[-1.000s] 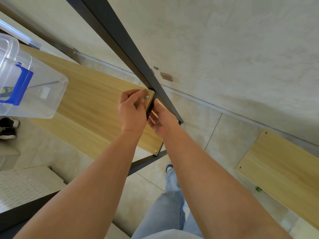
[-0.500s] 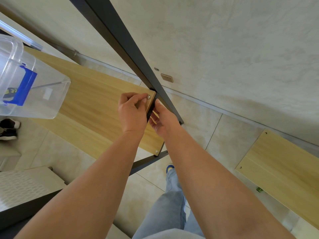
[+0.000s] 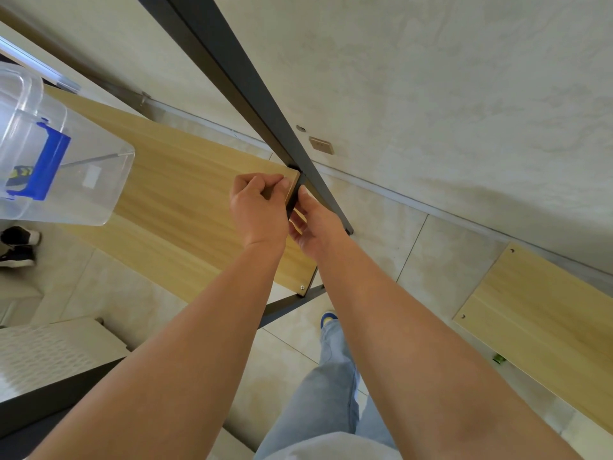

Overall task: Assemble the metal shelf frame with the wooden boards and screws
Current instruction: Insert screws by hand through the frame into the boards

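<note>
A light wooden board (image 3: 182, 200) lies across the dark metal shelf frame (image 3: 252, 84), whose upright runs diagonally past its far right corner. My left hand (image 3: 258, 207) sits on that corner, fingers and thumb curled and pinched where the screw is, which hides it. My right hand (image 3: 311, 227) holds the board's end from the side, thumb on the dark end bar (image 3: 292, 200) and fingers curled underneath. A screw head (image 3: 302, 287) shows in the board's near right corner.
A clear plastic box with a blue latch (image 3: 56, 161) stands on the board at the left. A second wooden board (image 3: 537, 323) lies on the tiled floor at the right, with a small green item (image 3: 497, 358) beside it. Shoes (image 3: 18, 247) sit far left.
My left fingers have curled tighter over the far-corner screw, which showed under a fingertip before and is now covered. My right hand has stayed at the board's end.
</note>
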